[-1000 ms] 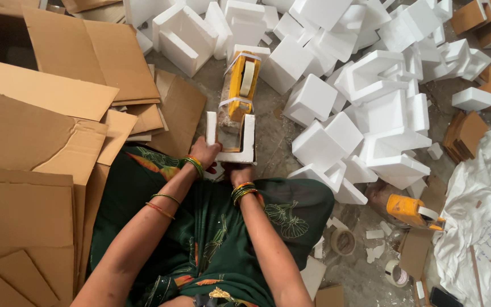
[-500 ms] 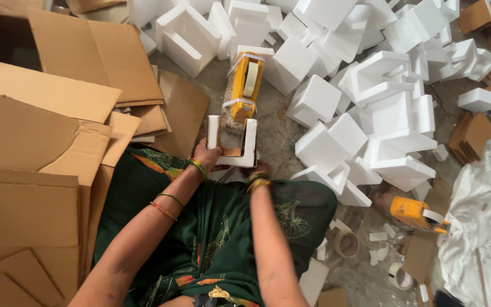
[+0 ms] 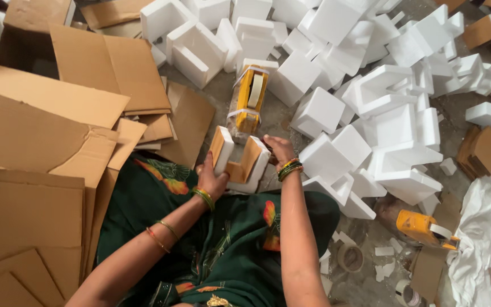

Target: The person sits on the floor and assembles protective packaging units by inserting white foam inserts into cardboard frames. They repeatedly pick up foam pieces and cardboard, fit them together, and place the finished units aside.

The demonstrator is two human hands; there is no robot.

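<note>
**Both hands on a foam-and-cardboard cradle, down on the floor**

While the person sits on the concrete floor (image 3: pixel 223 96), the left hand (image 3: pixel 211 177) grips the white foam U-shaped block with a brown cardboard liner (image 3: pixel 240 162), fingers wrapped round its near upright wall. The right hand (image 3: pixel 278 150) closes on the block's far wall, bangles at the wrist. The block sits tilted just above the lap, against the green patterned garment (image 3: pixel 223 244). Just beyond it lies a yellow oblong item wrapped in clear plastic (image 3: pixel 248 102), its far end capped by foam. A heap of white foam blocks (image 3: pixel 382 108) spreads to the right, flat brown cardboard sheets (image 3: pixel 41 131) stack on the left. Near the right knee rests a yellow tape dispenser (image 3: pixel 424 228), with a tape roll (image 3: pixel 350 257) beside it.
</note>
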